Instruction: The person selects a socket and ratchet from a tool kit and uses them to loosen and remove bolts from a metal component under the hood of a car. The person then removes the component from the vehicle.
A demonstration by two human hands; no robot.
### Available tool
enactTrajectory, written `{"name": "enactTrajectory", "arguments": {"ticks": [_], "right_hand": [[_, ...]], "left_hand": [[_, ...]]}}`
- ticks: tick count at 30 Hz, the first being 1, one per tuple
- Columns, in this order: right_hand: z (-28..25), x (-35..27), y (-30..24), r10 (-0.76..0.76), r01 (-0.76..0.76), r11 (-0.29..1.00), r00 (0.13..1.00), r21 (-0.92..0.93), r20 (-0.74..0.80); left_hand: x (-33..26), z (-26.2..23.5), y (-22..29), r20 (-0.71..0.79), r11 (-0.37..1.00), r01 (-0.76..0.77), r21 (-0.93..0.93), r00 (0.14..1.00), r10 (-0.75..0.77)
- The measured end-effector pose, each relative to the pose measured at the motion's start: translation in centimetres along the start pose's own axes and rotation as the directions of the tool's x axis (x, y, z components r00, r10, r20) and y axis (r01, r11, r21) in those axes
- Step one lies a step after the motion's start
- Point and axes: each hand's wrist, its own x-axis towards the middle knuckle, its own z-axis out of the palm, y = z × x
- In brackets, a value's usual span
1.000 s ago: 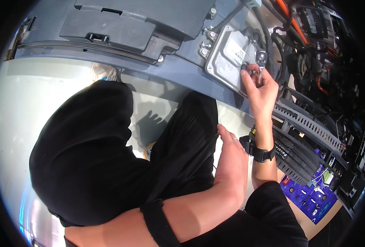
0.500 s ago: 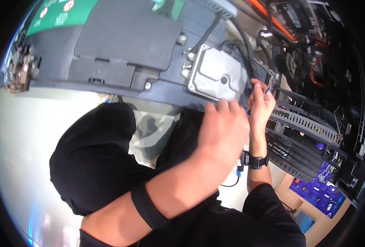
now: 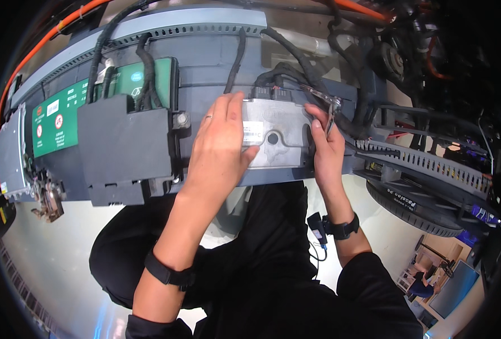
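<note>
A silver metal control module (image 3: 278, 138) is mounted on a grey housing (image 3: 205, 51) in front of me. My left hand (image 3: 219, 144) lies flat on the module's left part, fingers spread, with a ring on one finger. My right hand (image 3: 325, 150) is at the module's right edge, thumb pressed on the casing. It grips a slim metal wrench (image 3: 325, 101) that reaches up to the plug connectors (image 3: 270, 93) along the module's top. Both wrists wear black bands. My knees, in black trousers, are below.
A black plastic cover box (image 3: 129, 147) and a green-labelled battery (image 3: 64, 116) sit left of the module. Black corrugated cables (image 3: 295, 62) and an orange cable (image 3: 36, 45) run above. A ribbed black panel (image 3: 425, 164) lies to the right, over pale floor (image 3: 41, 248).
My left hand rose from my lap onto the silver module. The view swung so the module sits in the middle. My right hand stayed at the module's right edge.
</note>
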Motion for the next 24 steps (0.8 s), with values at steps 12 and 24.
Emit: {"name": "enactTrajectory", "arguments": {"ticks": [12, 24], "right_hand": [[1.3, -0.4, 0.4, -0.089, 0.095, 0.989, 0.994, 0.109, -0.057], [1.6, 1.8, 0.6, -0.095, 0.094, 0.981, 0.995, 0.172, -0.002]], "left_hand": [[0.0, 3.4, 0.0, -0.099, 0.999, 0.019, -0.032, 0.995, -0.022], [0.6, 3.7, -2.3, -0.119, 0.984, -0.172, 0.057, 0.977, 0.177]]}}
